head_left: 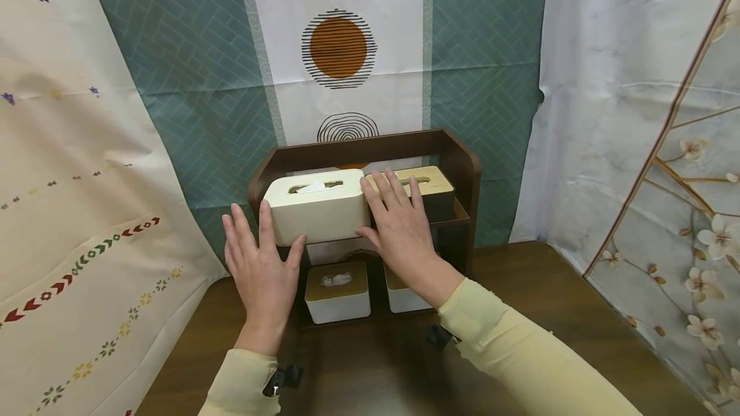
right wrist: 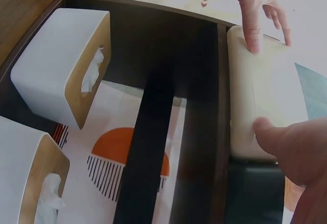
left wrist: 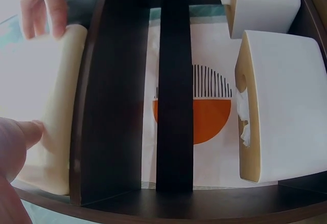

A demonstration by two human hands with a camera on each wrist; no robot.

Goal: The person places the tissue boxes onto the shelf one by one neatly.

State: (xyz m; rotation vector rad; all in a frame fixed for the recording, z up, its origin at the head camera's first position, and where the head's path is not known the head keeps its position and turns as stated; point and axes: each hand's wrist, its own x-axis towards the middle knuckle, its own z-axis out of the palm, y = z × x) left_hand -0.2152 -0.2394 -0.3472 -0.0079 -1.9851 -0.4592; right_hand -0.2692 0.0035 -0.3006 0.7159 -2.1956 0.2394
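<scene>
A cream tissue box (head_left: 320,217) with an oval slot and white tissue showing sits on the upper level of a dark brown shelf (head_left: 358,149). At its left end is my left hand (head_left: 260,281), fingers straight and spread, thumb on the lower front. My right hand (head_left: 405,230) lies at the other end, its straight fingers over the top right edge and its thumb at the front. Both thumbs press the front face in the wrist views. Beside the cream box stands a black tissue box (head_left: 439,205) with a wooden lid, partly hidden by my right hand.
Two white tissue boxes with wooden lids, a left one (head_left: 341,310) and a right one (head_left: 407,302), stand on the shelf's lower level. The shelf stands on a brown table (head_left: 514,313). Patterned cloths hang behind and at both sides.
</scene>
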